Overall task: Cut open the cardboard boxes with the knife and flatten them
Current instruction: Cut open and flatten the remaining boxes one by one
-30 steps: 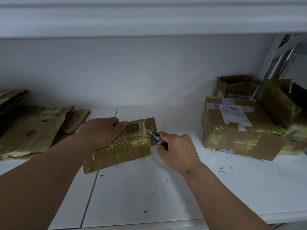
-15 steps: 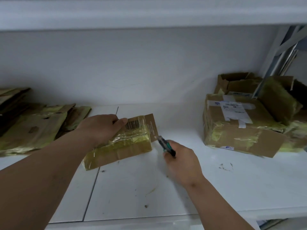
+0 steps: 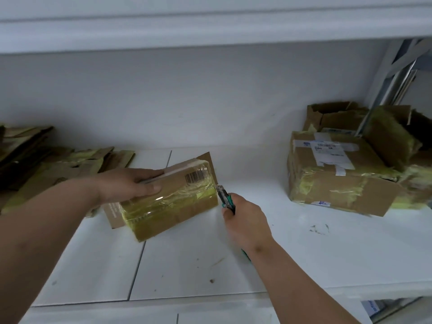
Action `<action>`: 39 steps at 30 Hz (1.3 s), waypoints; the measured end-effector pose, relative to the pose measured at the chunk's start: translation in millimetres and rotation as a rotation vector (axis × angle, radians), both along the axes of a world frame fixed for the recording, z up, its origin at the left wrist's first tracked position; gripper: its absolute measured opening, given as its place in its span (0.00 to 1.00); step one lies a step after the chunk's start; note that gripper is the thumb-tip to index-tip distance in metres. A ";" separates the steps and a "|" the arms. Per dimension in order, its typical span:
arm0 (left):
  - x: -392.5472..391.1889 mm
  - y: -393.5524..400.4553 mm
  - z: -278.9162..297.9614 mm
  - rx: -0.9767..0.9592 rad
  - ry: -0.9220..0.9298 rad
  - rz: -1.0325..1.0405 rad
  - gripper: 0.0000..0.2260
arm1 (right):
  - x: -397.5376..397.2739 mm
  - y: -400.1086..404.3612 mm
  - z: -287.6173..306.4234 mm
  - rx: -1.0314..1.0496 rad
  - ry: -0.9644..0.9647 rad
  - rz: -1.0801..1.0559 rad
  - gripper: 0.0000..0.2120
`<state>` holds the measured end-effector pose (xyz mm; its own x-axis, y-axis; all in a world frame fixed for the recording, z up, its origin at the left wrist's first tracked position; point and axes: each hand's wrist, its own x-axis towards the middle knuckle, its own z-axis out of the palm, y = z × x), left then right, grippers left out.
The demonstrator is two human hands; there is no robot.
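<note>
Cardboard has turned under my palm since half a second ago — the small box now shows its barcode face tipped up toward me, and a loose flap sticks out at its near left end that was not showing before. It sits on the white shelf about where it was, near the middle, its long side running from lower left to upper right. The knife has closed in: earlier its tip stood a little off the right end of the box, now the blade is right against that end's lower corner, though I cannot tell whether it has gone into the tape.

My left hand lies over the top left of the box, fingers reaching across the far edge and thumb laid along the near face, so it grips the box and steadies it. My right hand is curled tight round the knife handle, knuckles up, wrist low over the shelf, forearm running back toward the lower right.

Off to the right stands a bigger taped box with a shipping label, well apart from my hands — more torn cartons are behind it. Flattened cardboard is stacked at the far left.
</note>
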<state>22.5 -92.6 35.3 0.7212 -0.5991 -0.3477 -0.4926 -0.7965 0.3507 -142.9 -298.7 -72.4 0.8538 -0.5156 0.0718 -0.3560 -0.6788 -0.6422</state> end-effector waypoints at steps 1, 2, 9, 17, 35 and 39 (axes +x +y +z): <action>-1.9 -0.7 -1.9 0.015 -0.014 -0.002 0.47 | 0.7 2.4 -0.5 0.052 -0.006 -0.014 0.07; -4.2 -4.4 -3.3 0.061 -0.053 -0.015 0.46 | 1.2 5.4 -1.1 0.128 -0.028 -0.034 0.05; -29.1 -45.5 -9.3 0.239 -0.239 0.021 0.43 | -1.8 27.3 2.1 0.644 -0.192 -0.072 0.03; -41.9 -48.1 1.3 0.080 0.062 -0.016 0.32 | -4.1 20.8 1.6 0.740 -0.209 -0.072 0.03; -43.1 -40.1 -43.9 0.085 -0.372 -0.159 0.43 | -23.1 -0.5 -8.2 0.569 -0.310 -0.090 0.11; -50.3 -60.0 -54.5 -0.043 -0.328 -0.158 0.47 | -34.9 -6.0 -8.0 0.508 -0.269 -0.077 0.15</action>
